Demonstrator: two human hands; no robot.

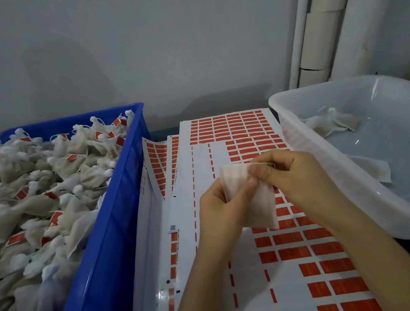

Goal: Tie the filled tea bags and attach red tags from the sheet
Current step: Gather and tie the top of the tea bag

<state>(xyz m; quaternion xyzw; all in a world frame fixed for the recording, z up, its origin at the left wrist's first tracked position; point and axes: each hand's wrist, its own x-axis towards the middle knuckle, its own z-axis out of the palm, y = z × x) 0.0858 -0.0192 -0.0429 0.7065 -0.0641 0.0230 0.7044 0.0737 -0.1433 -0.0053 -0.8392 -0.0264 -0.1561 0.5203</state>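
Hands meet over a flat, pale, square mesh tea bag [251, 201], held just above the white sheet of red rectangular tags [319, 249]. The left hand [220, 212] pinches the bag's left edge between thumb and fingers; the right hand [296, 178] pinches the upper corner, where a thin drawstring seems to lie, though the string itself is too blurred to trace. The bag is not yet gathered or knotted. A loose pinch here could let the neck open and spill the filling; a hurried pull could snap or slip the string. To the left, a blue plastic crate [119, 216] is heaped with tied, tagged bags; to the right, a translucent white plastic tub [326, 156] holds a few untagged ones. Several tag rows on the sheet are already bare.
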